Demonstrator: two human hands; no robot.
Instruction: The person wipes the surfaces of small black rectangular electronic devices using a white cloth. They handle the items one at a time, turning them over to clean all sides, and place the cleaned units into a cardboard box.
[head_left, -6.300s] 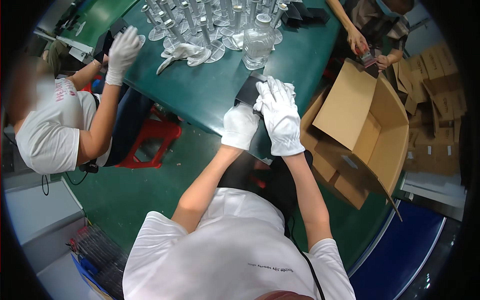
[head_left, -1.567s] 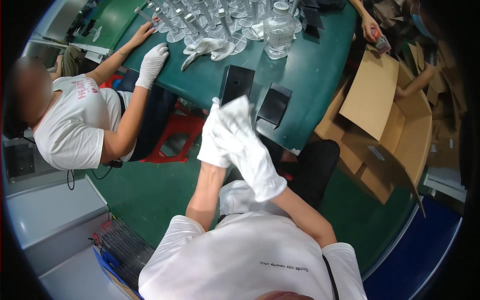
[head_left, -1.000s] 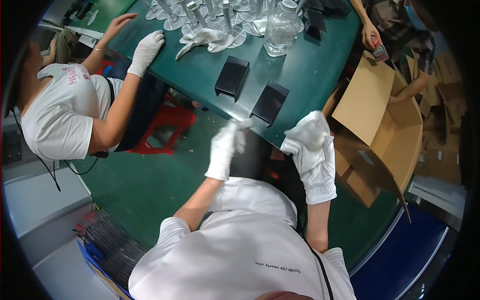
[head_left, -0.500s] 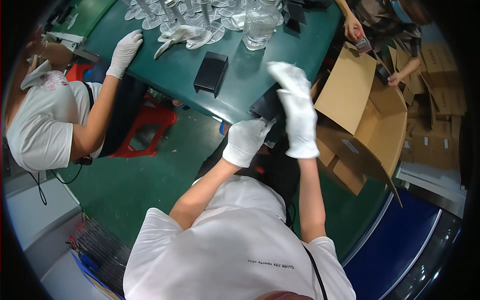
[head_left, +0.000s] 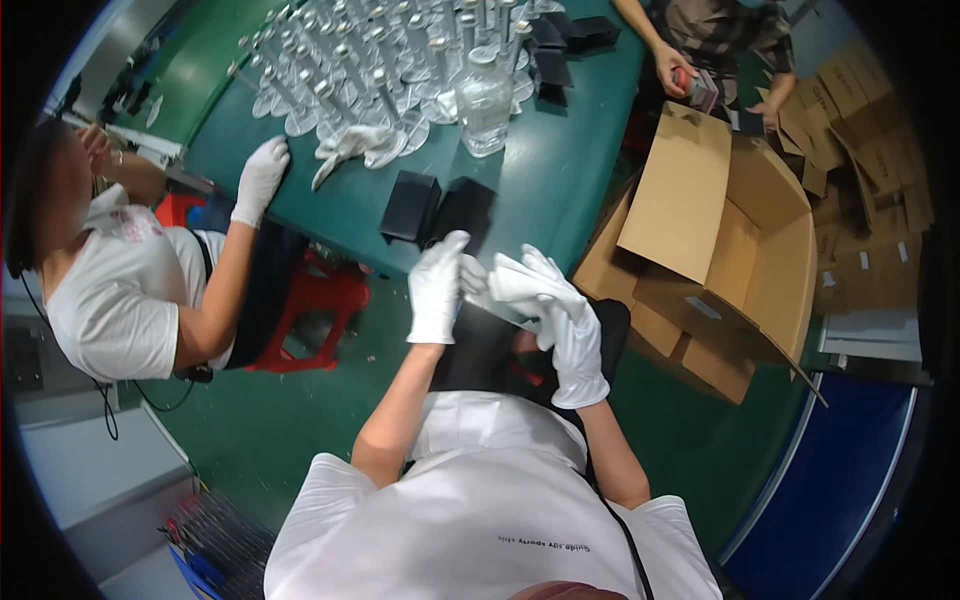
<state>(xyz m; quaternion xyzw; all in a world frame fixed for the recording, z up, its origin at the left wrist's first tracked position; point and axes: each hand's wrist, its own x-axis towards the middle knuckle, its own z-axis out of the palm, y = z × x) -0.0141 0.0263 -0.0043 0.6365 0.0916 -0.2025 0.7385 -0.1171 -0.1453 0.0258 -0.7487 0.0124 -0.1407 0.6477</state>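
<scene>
Both my hands wear white gloves above my lap at the table's near edge. My left hand (head_left: 437, 295) has its fingers apart and pointing up, just below a dark black box-shaped piece (head_left: 466, 213). I cannot tell whether they touch it. To its right, my right hand (head_left: 560, 325) is held with fingers stretched toward the left one; its outline is loose and slightly blurred. I make out nothing gripped in either. A second black box-shaped piece (head_left: 410, 205) stands on the green table (head_left: 345, 215), close beside the first.
Upright clear stands (head_left: 380, 85), a glass jar (head_left: 484, 110) and a white glove (head_left: 360, 148) occupy the table. Open cardboard boxes (head_left: 675, 205) stand right. A gloved co-worker (head_left: 140, 270) sits left by a red stool (head_left: 320, 310); another person (head_left: 715, 50) handles items far right.
The black piece that was between my hands now stands on the table beside the other one. My right hand has come down and left; my view has shifted.
</scene>
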